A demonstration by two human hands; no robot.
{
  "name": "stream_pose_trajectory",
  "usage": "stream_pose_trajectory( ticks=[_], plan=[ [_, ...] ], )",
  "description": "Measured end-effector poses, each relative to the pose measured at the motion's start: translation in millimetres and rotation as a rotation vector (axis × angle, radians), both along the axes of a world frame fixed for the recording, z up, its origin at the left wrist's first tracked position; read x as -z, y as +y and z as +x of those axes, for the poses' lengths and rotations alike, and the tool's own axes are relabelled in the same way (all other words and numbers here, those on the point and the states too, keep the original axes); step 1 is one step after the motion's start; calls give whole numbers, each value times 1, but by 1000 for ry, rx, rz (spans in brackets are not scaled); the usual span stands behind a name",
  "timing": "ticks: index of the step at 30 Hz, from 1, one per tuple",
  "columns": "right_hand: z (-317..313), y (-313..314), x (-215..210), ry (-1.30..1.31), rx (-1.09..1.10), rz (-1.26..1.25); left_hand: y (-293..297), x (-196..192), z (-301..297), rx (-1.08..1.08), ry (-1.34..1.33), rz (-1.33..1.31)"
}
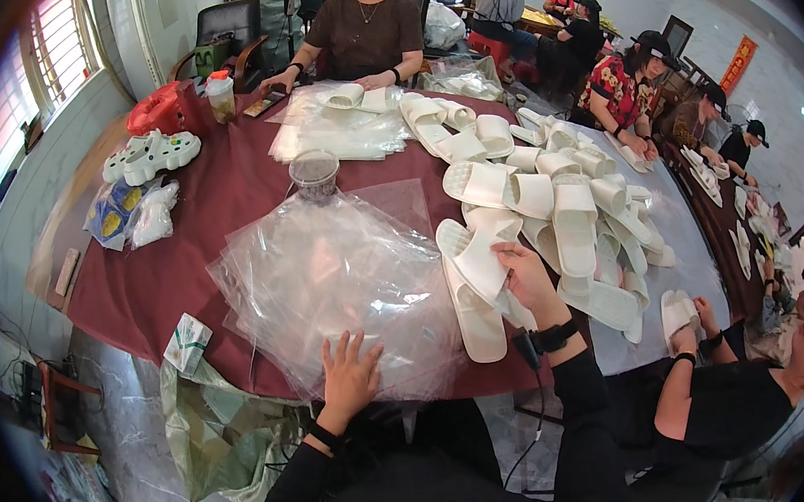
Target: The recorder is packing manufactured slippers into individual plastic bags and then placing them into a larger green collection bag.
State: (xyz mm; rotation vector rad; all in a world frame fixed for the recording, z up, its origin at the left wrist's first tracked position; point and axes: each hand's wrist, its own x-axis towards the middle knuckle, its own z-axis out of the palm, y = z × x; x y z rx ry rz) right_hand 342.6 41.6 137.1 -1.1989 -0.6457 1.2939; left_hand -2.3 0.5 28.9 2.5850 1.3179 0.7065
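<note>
My left hand [349, 377] lies with fingers spread on the near edge of a loose stack of transparent plastic bags [323, 268]. To the right of the bags, my right hand [527, 280] pinches the edge of a cream-white slide slipper [480, 261]. Just beneath it, another white slipper [476, 318] rests sole-up or partly covered; I cannot tell which. Beyond my right hand spreads a heaped pile of matching slippers [574, 224]. A round lidded plastic tub [313, 177] stands on the far edge of the bag stack.
Across the maroon-covered table [201, 232], a person [365, 30] has hands near bags and slippers. On the left are white clogs [152, 157], a red bag [162, 110], a cup [221, 98] and a small box [187, 344]. At right, another person's hands hold a slipper [676, 316].
</note>
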Motion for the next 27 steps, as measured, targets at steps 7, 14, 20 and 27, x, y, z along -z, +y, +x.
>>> stream_pose_trajectory(
  ticks=[7,14,20,27],
  plan=[
    [-59,-13,-4,767,74,74,-1,-2,-3,-2,9,3],
    [-126,-8,36,846,33,146,0,-5,1,1,29,-26],
    [-145,-1,27,804,135,256,1,6,-1,-53,-9,-16],
    [-126,-7,43,969,247,322,23,-39,-4,61,14,-280]
  ],
)
